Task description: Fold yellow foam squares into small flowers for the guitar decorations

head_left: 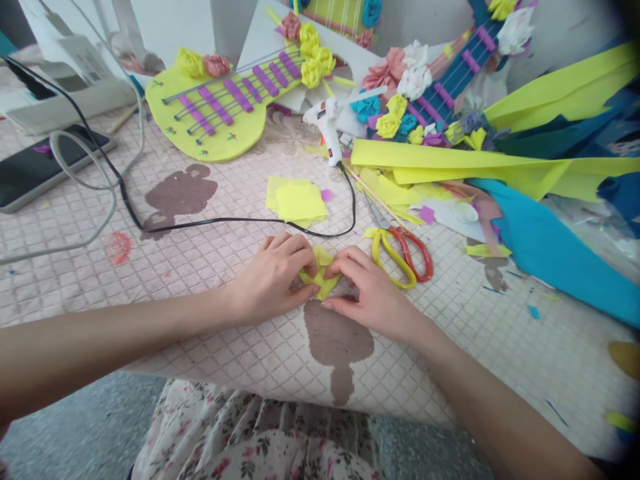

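A small piece of yellow crepe paper lies on the cloth between my two hands, its surface creased and partly folded. My left hand pinches its left side, thumb below and fingers above. From the other side, my right hand has its curled fingers and thumb closed on the right edge. Just beyond my fingers is a stack of yellow paper squares. Scissors with one yellow and one red handle lie right beside my right hand.
A white glue gun stands behind, its black cord running left across the tablecloth. Yellow and blue paper guitars with paper flowers lie at the back. Blue paper and yellow strips spread right. A phone lies left.
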Motion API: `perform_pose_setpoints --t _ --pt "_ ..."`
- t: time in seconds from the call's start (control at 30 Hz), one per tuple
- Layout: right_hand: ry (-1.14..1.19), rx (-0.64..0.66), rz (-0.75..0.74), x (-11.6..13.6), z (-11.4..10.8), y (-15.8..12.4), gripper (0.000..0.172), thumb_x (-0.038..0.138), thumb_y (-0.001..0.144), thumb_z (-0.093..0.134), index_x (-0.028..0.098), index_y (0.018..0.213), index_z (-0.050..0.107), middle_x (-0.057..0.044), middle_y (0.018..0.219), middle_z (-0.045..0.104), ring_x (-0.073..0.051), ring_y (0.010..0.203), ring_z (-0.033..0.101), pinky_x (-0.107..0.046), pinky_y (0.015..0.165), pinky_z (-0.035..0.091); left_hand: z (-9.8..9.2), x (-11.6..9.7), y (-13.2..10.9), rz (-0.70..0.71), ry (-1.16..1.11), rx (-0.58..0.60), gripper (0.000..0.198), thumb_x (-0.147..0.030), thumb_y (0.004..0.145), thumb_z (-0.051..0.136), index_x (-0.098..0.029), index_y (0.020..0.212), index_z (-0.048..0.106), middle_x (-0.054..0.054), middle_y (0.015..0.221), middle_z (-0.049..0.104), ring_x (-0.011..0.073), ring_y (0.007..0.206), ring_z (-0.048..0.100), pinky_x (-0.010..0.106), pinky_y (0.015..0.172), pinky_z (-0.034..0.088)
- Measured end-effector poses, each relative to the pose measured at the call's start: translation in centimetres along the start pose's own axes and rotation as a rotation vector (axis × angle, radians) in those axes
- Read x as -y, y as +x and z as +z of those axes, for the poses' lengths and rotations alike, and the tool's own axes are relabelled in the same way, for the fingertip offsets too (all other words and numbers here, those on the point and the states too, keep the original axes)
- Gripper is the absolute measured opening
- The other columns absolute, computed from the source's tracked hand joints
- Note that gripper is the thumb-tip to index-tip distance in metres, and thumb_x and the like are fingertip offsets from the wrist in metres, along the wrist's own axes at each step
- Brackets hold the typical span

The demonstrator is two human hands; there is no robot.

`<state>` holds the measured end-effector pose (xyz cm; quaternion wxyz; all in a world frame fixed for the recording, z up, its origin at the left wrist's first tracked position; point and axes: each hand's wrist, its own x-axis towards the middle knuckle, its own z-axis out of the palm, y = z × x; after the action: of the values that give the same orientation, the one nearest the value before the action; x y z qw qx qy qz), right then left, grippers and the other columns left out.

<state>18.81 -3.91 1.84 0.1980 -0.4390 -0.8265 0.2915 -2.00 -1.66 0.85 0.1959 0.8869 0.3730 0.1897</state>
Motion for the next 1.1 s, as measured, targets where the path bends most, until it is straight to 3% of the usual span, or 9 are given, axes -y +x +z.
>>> perform_pose_setpoints --t 0.1,0.23,0.6,1.1 --pt "-0.004 0.011 -0.003 -0.09 -0.04 0.06 0.009 0.018 0.087 0.055 0.021 0.096 0.053 -0.005 0.099 0.051 -0.017 0.092 0.055 -0.032 0.079 0.048 0.06 -0.01 0.00 -0.007 -0.008 -0.005 0.010 -0.023 0.082 0.058 -0.016 0.089 0.056 0.006 0.094 0.055 0.0215 0.092 0.047 0.036 0.083 0.039" --pt "-0.034 -0.019 -0.013 -0.13 0.25 0.12 0.012 0.011 0.086 0.051 0.020 0.093 0.053 -0.005 0.097 0.051 -0.017 0.089 0.054 -0.032 0.076 0.047 0.01 -0.05 0.09 -0.019 -0.026 0.000 0.011 -0.023 0.083 0.057 -0.016 0.091 0.057 0.006 0.095 0.055 0.0217 0.093 0.047 0.036 0.084 0.039" --pt "-0.051 -0.031 0.012 -0.05 0.54 0.14 0.012 0.012 0.085 0.052 0.021 0.092 0.053 -0.005 0.097 0.052 -0.017 0.086 0.055 -0.031 0.072 0.048 0.07 -0.05 0.29 -0.021 -0.014 -0.028 0.009 -0.020 0.085 0.053 -0.016 0.078 0.055 0.005 0.088 0.054 0.0195 0.087 0.047 0.035 0.081 0.037" --pt "-0.065 -0.056 0.024 0.37 0.59 0.18 0.003 0.018 0.088 0.052 0.020 0.089 0.052 -0.005 0.095 0.051 -0.017 0.084 0.055 -0.031 0.070 0.047 0.34 -0.15 0.36 -0.036 0.006 -0.058 0.003 -0.019 0.082 0.055 -0.017 0.082 0.054 0.004 0.087 0.056 0.0196 0.086 0.047 0.034 0.078 0.036"
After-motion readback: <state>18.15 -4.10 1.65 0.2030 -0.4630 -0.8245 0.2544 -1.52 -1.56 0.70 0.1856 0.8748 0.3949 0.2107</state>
